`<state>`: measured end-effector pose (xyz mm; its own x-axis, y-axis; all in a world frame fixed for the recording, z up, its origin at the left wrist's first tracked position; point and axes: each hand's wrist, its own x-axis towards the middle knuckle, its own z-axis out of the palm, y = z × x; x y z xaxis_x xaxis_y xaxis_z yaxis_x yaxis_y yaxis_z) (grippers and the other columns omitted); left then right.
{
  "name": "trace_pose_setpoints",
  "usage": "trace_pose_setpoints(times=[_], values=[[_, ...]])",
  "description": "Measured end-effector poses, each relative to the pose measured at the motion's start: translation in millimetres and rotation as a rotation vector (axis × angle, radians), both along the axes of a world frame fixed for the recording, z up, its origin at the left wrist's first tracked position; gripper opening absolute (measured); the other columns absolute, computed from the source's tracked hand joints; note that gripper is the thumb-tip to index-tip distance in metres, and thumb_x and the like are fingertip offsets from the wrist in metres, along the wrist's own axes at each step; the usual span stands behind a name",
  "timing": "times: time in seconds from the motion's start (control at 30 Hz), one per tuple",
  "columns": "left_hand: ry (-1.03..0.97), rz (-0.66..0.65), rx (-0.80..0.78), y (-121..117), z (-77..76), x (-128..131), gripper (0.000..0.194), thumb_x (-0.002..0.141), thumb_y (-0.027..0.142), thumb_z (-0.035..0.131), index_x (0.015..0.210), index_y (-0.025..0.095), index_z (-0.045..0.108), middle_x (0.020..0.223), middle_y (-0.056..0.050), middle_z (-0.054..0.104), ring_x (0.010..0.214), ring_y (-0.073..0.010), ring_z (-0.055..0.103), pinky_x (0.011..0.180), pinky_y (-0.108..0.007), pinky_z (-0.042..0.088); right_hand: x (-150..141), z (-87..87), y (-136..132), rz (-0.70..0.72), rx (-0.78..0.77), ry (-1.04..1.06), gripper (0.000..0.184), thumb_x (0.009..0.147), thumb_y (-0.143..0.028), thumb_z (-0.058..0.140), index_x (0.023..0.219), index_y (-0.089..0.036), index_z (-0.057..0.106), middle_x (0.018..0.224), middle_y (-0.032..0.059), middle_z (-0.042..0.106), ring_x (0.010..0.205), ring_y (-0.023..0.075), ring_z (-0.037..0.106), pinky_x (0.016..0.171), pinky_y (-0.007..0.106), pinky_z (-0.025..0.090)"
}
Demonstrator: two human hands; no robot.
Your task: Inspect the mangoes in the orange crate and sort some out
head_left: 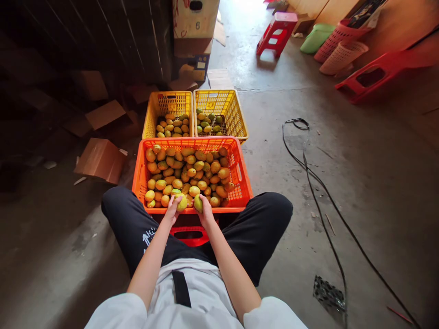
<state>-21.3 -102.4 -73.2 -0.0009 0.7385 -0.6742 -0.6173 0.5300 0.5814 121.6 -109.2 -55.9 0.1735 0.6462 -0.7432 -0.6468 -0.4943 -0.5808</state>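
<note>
My left hand (pixel 172 213) is closed around a yellow-green mango (pixel 181 202) at the near edge of the orange crate (pixel 245 183). Beside it, my right hand (pixel 206 212) grips a greener mango (pixel 198 204). Both fruits are held just above the crate's front rim, a short gap apart. Many yellow-orange and greenish mangoes (pixel 192 172) fill the orange crate between my knees. Behind it stand two yellow crates: the left crate (pixel 150 114) holds several yellowish mangoes (pixel 173 124), and the right crate (pixel 236 107) has greener mangoes (pixel 207 122).
Cardboard boxes (pixel 101 157) lie at the left, with a stacked carton (pixel 195 20) behind the crates. A black cable (pixel 322 183) runs across the floor at right. Red stools (pixel 278 34) and plastic baskets (pixel 343 55) stand farther back.
</note>
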Motion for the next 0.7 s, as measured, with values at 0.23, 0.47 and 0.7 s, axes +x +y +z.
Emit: trace_pose_setpoints(times=[0.23,0.47,0.7], values=[[0.033,-0.010,-0.047,0.8,-5.8,2.7,0.036,0.083,0.045,0.084,0.100,0.017,0.068,0.089,-0.009,0.078,0.101,-0.0289,0.080,0.080,-0.032,0.067,1.2,0.0,2.2,-0.029,-0.053,0.039,0.023,0.083,-0.046,0.072,0.084,-0.024,0.066,0.070,0.0022,0.076,0.057,0.0196,0.069,0.049,0.027,0.051],[-0.017,-0.043,-0.051,2.6,-2.5,2.2,0.046,0.092,0.057,0.074,0.110,0.015,0.072,0.102,-0.016,0.081,0.108,-0.0329,0.079,0.083,-0.039,0.069,1.7,1.4,3.1,0.015,-0.038,0.009,0.027,0.079,-0.049,0.074,0.079,-0.025,0.062,0.063,-0.0033,0.068,0.054,0.0178,0.067,0.047,0.025,0.047],[-0.039,-0.050,-0.053,2.7,1.9,-2.7,0.048,0.087,0.052,0.082,0.110,0.013,0.068,0.104,-0.015,0.080,0.102,-0.0317,0.080,0.084,-0.040,0.070,-4.0,8.8,0.6,0.068,0.042,-0.083,0.049,0.054,-0.038,0.099,0.086,-0.021,0.067,0.070,-0.0013,0.072,0.058,0.0165,0.069,0.049,0.024,0.051]])
